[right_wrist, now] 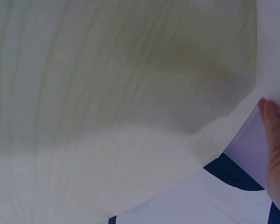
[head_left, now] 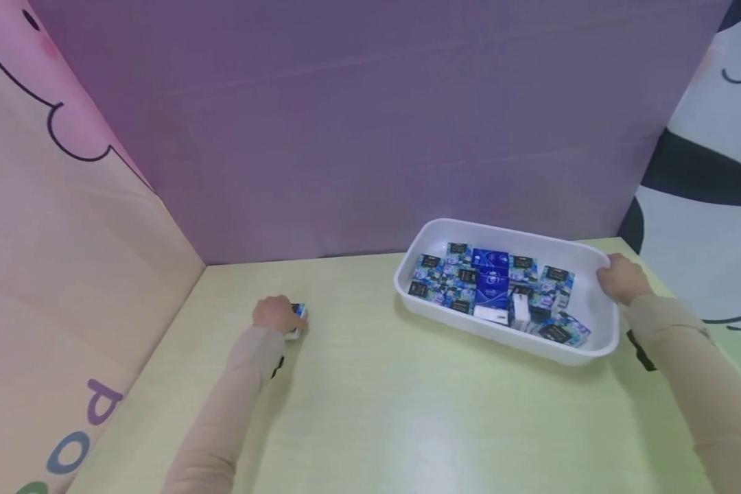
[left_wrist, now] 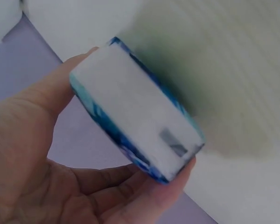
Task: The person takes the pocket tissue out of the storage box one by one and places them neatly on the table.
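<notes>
My left hand (head_left: 276, 314) pinches a small box (left_wrist: 135, 109) between thumb and fingertips, low over the left part of the table. The box has a plain white side with a grey mark and blue-and-teal patterned faces. To the right, my right hand (head_left: 622, 278) grips the right end of a white plastic tub (head_left: 531, 348), its fingers (right_wrist: 273, 123) showing at the edge of the right wrist view. Several small packs lie inside: floral blue ones with dark labels (head_left: 556, 333) and plain deep-blue ones (head_left: 491, 288), some standing on edge or tilted.
The pale wood-grain table (head_left: 370, 412) reaches back to a purple panel (head_left: 370, 137). A printed cartoon wall (head_left: 68, 240) borders the left side, and another cartoon panel (head_left: 710, 254) stands at the right beyond the tub.
</notes>
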Available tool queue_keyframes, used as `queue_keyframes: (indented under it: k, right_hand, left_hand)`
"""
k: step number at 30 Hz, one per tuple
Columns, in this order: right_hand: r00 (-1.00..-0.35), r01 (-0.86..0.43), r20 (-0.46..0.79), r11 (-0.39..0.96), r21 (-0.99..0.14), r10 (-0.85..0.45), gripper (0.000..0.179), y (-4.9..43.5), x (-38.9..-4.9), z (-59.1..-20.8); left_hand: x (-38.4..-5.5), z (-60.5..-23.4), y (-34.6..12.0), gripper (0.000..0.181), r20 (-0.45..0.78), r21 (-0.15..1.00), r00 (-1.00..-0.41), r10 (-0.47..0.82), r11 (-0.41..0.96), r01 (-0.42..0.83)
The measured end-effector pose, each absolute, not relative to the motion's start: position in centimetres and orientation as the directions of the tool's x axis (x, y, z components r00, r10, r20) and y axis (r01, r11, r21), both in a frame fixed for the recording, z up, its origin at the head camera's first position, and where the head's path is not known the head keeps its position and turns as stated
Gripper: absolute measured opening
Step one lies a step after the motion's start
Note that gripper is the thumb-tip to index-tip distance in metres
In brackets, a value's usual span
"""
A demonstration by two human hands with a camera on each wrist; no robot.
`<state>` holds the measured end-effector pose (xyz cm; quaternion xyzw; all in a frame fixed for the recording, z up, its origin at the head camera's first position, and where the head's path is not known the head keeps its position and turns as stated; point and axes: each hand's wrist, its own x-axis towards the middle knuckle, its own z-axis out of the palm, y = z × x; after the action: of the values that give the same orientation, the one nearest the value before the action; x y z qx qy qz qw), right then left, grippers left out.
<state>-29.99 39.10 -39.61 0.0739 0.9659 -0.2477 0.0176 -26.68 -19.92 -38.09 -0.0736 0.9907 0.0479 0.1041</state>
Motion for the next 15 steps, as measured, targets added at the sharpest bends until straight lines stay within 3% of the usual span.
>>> queue_keyframes:
  k: [15]
  right_hand:
    - [-0.991,0.133,-0.054,0.873,-0.470,0.123,0.052,39.2,-29.9,-39.6]
  left_hand:
    - [-26.5,-39.2,-20.2,0.050,-0.245,0.065,-0.953,-0.178,0.978,-0.200]
